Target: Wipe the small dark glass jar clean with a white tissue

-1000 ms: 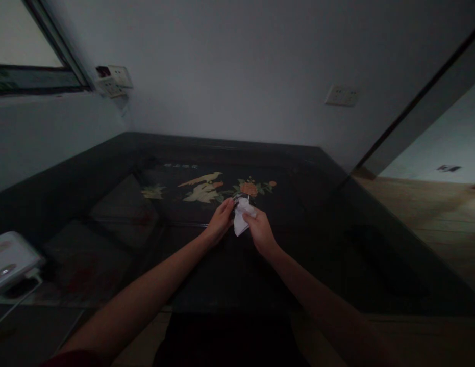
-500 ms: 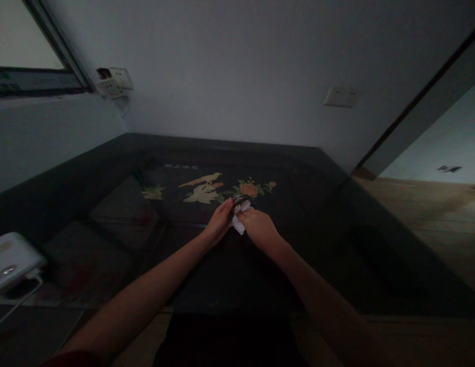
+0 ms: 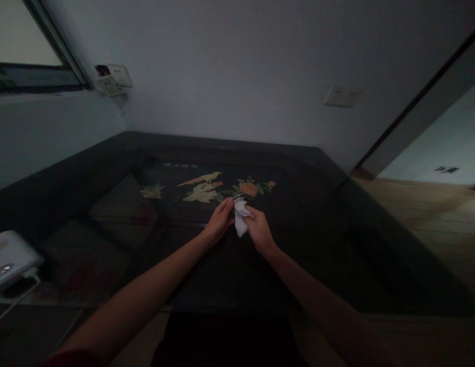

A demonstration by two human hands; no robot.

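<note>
A small dark round object with a shiny rim (image 3: 243,198), perhaps a glass or jar, stands on the dark table (image 3: 321,214). My left hand (image 3: 220,220) curls round its left side and holds it. My right hand (image 3: 257,229) pinches a white crumpled tissue (image 3: 241,218) and presses it against the object's near side. Most of the object is hidden behind the tissue and my fingers. The room is dim.
The tabletop carries a painted bird and flower design (image 3: 210,187). A white device (image 3: 9,260) with a cable lies at the table's left edge. Wall sockets (image 3: 341,96) sit on the wall behind, more sockets (image 3: 113,79) by the window. Wooden floor (image 3: 428,214) lies to the right.
My right hand rolled over the object with the tissue bunched under it, then drew back, so the tissue hangs down in view again. My left hand kept its hold.
</note>
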